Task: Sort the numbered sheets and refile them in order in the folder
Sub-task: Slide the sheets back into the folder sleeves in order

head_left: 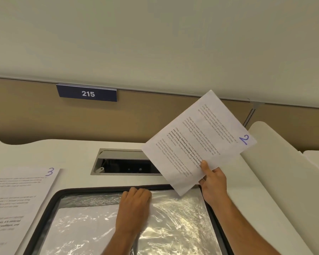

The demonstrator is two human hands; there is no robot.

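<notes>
My right hand (pixel 213 178) pinched sheet 2 (pixel 199 142) by its lower edge, above the folder (pixel 44 205); light and floppy, it likely needed a corner hold. My left hand (pixel 134 205) pressed the slippery plastic sleeve (pixel 182 218), fingers curled at its top edge

The left hand (pixel 134 205) reaches forward, knuckles up, fingers curled downward at their tips. The right hand (pixel 213 183) is raised, thumb and fingers pinching.
</notes>
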